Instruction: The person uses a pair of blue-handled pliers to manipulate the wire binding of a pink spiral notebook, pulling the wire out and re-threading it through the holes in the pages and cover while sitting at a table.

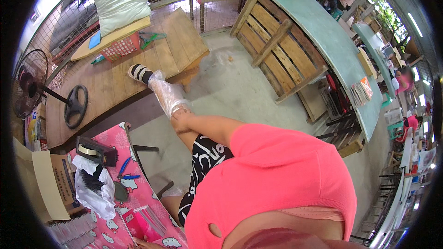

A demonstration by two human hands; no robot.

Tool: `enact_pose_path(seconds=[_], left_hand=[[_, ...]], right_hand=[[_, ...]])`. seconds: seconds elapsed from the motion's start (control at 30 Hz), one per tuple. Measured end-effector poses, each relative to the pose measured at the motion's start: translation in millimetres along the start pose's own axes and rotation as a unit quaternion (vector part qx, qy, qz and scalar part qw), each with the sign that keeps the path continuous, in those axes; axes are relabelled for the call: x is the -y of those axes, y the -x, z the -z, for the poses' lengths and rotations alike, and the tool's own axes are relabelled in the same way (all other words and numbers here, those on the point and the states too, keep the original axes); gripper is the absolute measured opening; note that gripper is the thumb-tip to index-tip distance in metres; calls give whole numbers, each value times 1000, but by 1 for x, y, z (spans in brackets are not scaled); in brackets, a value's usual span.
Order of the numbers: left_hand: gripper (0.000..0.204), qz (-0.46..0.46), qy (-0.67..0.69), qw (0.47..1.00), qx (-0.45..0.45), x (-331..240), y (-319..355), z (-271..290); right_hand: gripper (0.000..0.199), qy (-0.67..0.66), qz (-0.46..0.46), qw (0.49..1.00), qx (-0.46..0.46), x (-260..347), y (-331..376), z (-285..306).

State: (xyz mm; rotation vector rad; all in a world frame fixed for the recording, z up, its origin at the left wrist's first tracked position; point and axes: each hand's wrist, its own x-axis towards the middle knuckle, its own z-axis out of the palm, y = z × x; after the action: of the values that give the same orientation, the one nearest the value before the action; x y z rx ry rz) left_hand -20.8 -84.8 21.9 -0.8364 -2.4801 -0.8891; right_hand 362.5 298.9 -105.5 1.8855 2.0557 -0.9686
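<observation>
My right hand (181,118) lies on my raised leg just below the knee, its fingers closed around the top edge of clear plastic wrapping (165,91). That leg rests on a wooden platform, with a striped sandal (140,74) on the foot. At the lower edge, my left hand (150,244) is only partly in view, beside a pink sheet or folder (147,225) and a spiral-bound pad (124,223); its fingers are mostly hidden. They lie on a table with a pink patterned cover (134,197). A blue-handled tool (127,170) lies farther up that cover.
A tape dispenser (94,151), a crumpled white bag (94,189) and a cardboard box (53,180) crowd the table's left. Beyond stand a fan (31,83), a wooden platform (180,41), a red basket (122,47) and a pillow (122,2). A green-topped counter (318,18) runs right.
</observation>
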Motion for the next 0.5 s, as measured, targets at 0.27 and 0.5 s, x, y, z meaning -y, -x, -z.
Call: enact_pose_path(seconds=[0.27, 0.5], left_hand=[[47, 6, 1, 1000, 9, 2, 3, 0], [42, 9, -1, 1000, 3, 11, 12, 6]], right_hand=[[99, -23, 19, 999, 15, -9, 27, 0], [93, -14, 16, 1000, -11, -1, 43, 5]])
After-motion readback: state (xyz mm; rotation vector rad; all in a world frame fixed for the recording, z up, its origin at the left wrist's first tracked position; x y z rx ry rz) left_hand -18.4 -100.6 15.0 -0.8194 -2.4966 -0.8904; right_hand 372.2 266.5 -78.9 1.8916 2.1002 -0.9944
